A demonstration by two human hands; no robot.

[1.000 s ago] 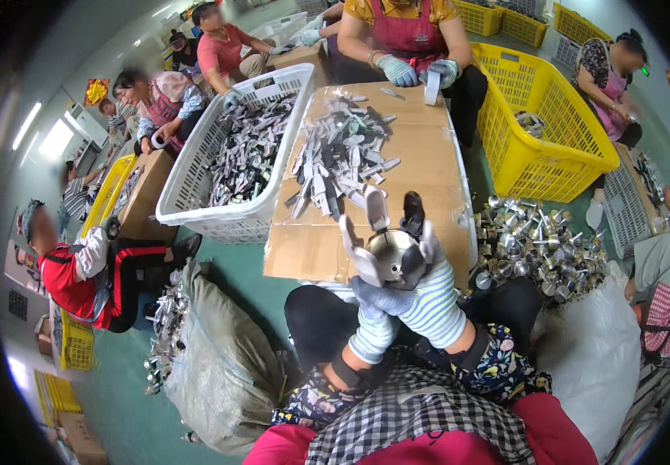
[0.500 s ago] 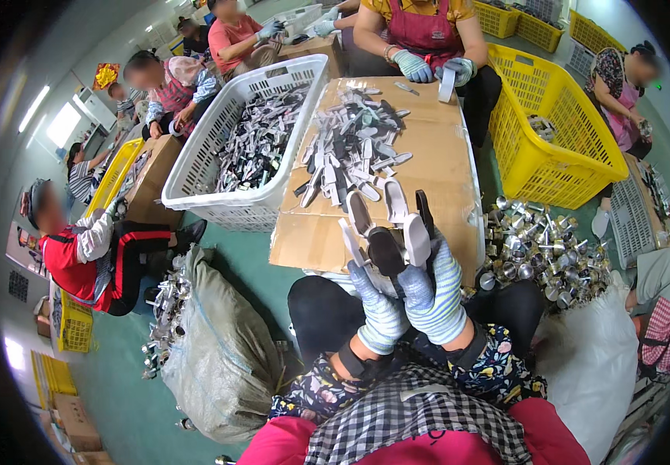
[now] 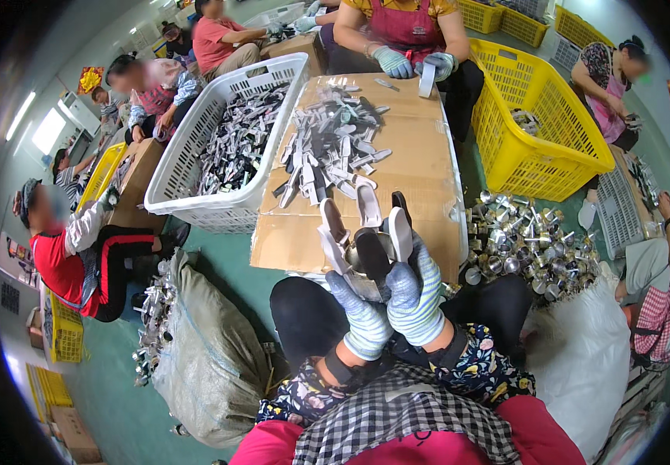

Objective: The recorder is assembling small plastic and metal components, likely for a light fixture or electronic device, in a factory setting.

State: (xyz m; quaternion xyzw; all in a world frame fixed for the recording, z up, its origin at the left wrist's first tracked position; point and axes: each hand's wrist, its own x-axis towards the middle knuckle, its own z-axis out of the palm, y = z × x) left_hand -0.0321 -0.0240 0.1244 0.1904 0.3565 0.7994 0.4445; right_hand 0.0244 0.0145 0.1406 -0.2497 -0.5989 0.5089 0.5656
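Observation:
Both gloved hands are held up together at the near edge of the cardboard-topped table [image 3: 420, 167]. My left hand [image 3: 364, 329] is closed around the left side of a cluster of oval-ended plastic pieces [image 3: 371, 254], and my right hand [image 3: 420, 306] closes on its right side. White, grey and black pieces fan out in a ring like petals. Something shiny, perhaps metal, shows between them; its kind is unclear. Ahead lies a loose pile of similar small pieces [image 3: 327, 143]. My fingertips are partly hidden behind the cluster.
A white basket [image 3: 166, 203] full of similar pieces stands left, a yellow basket [image 3: 536, 159] right. Shiny metal parts [image 3: 532, 244] heap on the floor, beside a white sack [image 3: 583, 333]. Another sack [image 3: 211, 349] lies left. A co-worker's gloved hands [image 3: 416, 63] work across the table.
The whole view has shifted, so the surroundings sit farther left. Both hands keep their hold on the cluster, and a shiny part between the pieces shows more.

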